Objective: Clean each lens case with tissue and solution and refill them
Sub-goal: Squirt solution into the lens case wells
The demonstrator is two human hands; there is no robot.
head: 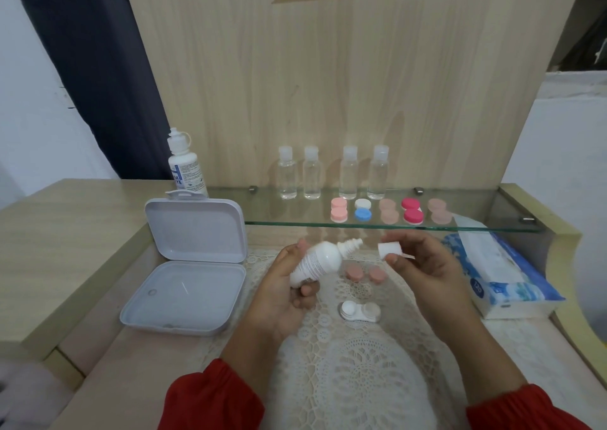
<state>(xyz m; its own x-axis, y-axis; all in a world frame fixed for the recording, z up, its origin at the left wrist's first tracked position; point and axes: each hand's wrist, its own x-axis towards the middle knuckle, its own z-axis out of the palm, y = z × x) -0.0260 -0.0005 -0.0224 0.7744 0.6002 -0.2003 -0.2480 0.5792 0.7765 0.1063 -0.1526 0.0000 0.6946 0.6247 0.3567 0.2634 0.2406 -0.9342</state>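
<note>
Together, we held our two hands above the lace mat [348, 360]. Our left hand [282, 285] gripped a white solution bottle [317, 263], fingers curled round its body, the bottle tilted with its uncapped nozzle pointing up and to the right. Our right hand [423, 265] pinched the bottle's small white cap [488, 249] between thumb and fingertips, just beside the nozzle but apart from it.

Below and between our hands lay the open lens case [360, 311] on the mat, its left well white, its right well clear; neither hand touched it. Two peach-coloured lids [364, 273] rested on the mat just behind that case, under the bottle's nozzle.

On the glass shelf [492, 212] beyond our hands stood four small clear bottles [331, 176] in a row, and in front of them five more lens cases [387, 214] in pink, white and blue, peach, magenta and peach. A larger white bottle [185, 166] stood at the shelf's left end. An open white plastic box [187, 265] lay left of our left hand, and a blue tissue pack [502, 272] lay to the right of our right hand. Red sleeves [210, 400] covered both our wrists.
</note>
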